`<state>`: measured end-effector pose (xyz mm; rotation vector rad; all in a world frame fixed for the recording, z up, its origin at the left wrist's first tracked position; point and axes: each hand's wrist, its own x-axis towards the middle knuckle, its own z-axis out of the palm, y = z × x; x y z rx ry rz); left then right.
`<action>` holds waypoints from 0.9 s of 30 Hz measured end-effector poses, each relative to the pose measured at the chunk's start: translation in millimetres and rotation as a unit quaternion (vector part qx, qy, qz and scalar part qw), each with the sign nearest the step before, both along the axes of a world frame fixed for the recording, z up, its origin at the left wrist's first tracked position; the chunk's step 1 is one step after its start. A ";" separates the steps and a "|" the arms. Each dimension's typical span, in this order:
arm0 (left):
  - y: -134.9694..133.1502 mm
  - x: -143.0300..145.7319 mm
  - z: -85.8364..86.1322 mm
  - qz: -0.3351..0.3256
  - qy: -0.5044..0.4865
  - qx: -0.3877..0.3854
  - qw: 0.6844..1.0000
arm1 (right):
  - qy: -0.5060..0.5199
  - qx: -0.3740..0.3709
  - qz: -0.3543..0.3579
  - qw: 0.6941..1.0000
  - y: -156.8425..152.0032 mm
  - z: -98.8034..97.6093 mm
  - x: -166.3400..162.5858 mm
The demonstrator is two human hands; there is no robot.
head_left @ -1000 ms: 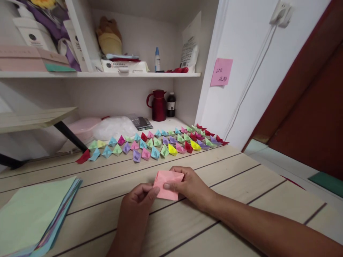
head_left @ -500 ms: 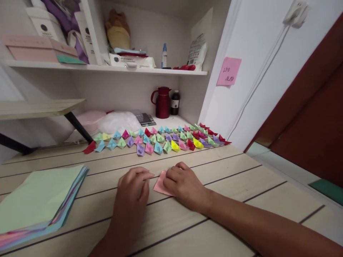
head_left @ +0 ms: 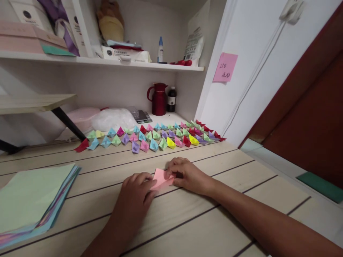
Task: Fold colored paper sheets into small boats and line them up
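A small folded sheet of pink paper (head_left: 161,178) is at the middle of the wooden table (head_left: 187,217), between my two hands. My left hand (head_left: 138,191) pinches its left edge between thumb and fingers. At the right side, my right hand (head_left: 184,175) has its fingertips closed on the same paper, hiding that corner. Beyond the hands stand rows of small folded paper boats (head_left: 153,145) in red, blue, green, yellow, pink and purple. To the left lies a stack of coloured paper (head_left: 34,196), pale green on top.
A white shelf unit (head_left: 150,65) rises behind the boats, with a red jug (head_left: 159,100) and a dark bottle (head_left: 172,99) in its lower part. A small raised stand (head_left: 37,103) is at the left. A pink note (head_left: 225,67) sticks to the wall.
My left hand has moved right and taken hold of the pink paper, which is lifted or turned slightly. My right fingers have shifted to its right edge. The view has swung slightly.
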<state>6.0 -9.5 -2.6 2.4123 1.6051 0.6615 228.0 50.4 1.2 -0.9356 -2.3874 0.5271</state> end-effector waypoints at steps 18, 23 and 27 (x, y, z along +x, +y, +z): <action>8.6 0.4 -2.2 0.035 -0.007 0.016 0.999 | -0.014 -0.015 -0.052 0.998 9.8 -6.8 -9.4; 9.3 0.1 -1.3 0.025 0.019 0.020 0.999 | 0.046 -0.089 0.021 0.995 3.6 3.7 3.4; 10.9 -1.2 -2.1 0.019 0.030 0.018 0.999 | 0.054 -0.124 0.031 0.990 6.0 4.9 7.2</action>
